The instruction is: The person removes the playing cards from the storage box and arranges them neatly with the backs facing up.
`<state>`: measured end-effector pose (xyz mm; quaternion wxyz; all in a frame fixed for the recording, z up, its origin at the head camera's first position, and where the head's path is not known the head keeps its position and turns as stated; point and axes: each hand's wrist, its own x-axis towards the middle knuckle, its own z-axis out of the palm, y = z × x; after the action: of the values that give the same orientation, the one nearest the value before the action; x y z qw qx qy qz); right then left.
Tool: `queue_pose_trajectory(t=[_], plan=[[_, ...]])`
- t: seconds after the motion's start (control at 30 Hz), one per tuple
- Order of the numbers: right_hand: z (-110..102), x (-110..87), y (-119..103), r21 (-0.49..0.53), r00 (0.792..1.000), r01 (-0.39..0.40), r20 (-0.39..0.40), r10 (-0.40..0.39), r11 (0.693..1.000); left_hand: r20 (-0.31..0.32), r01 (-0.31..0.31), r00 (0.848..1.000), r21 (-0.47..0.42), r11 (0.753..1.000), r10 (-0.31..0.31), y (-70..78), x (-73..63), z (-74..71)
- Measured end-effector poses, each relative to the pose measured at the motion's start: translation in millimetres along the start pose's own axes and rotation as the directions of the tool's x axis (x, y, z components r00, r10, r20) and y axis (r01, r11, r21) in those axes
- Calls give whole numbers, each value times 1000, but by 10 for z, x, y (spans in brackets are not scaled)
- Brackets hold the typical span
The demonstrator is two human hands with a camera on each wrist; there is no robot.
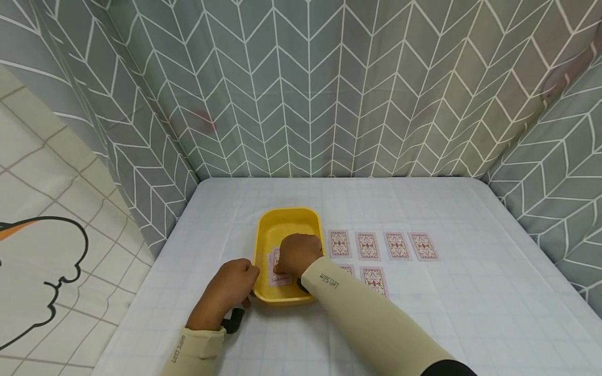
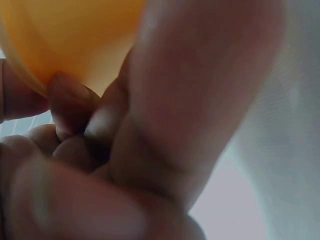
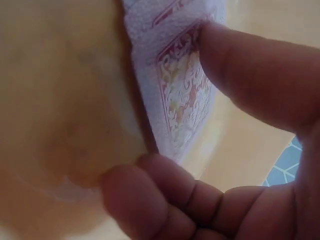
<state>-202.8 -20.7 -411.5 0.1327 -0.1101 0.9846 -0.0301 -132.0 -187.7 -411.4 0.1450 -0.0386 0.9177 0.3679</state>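
Cards (image 1: 276, 278) with red-and-cream scrollwork backs lie overlapping in the yellow tray (image 1: 288, 218), directly beneath the right hand (image 1: 299, 254) and just to the right of the left hand (image 1: 232, 284); the right hand reaches down inside the tray, its fingers curled, its thumb touching a patterned back and its fingertips at the edge of a card; whether it pinches that card, I cannot tell; the left hand grips the tray's left rim towards the near end, its hold narrow, with a fingertip pressed against the inner side of the wall and other fingers outside it.

To the right of the tray, more cards with the same kind of back lie on the white-covered table (image 1: 484, 308); the far row (image 1: 368, 246) has four, set side by side with gaps between them, the rightmost slightly turned; the near row (image 1: 374, 282) shows two, both partly covered by the right sleeve (image 1: 376, 326); the left sleeve (image 1: 194, 354) comes in from the near edge, and a dark piece (image 1: 232, 321) sits at the left wrist.

Grey curtains (image 1: 310, 104) with white chevron lines stand at the far side and along the left and right; pale floor tiles (image 1: 110, 271) show at the left.
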Motion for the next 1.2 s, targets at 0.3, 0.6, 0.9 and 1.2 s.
queue_pose_trajectory(t=[0.3, 0.6, 0.9, 1.2], plan=[[-67, -46, 104, 219, 997, 67, 19, -73, 973, -9, 0, 1000, -7, 1000, 0, 1, -11, 7], [-296, -94, 118, 402, 984, -10, 165, -62, 915, -6, 10, 1000, -9, 1000, -11, 17, -16, -1], [-376, -144, 198, 487, 980, -8, 176, -90, 873, -4, 16, 1000, -9, 1000, -17, 12, -15, 11], [-581, -287, 585, 598, 988, 18, 111, -105, 801, -2, 27, 1000, -6, 1000, -27, 4, -4, 6]])
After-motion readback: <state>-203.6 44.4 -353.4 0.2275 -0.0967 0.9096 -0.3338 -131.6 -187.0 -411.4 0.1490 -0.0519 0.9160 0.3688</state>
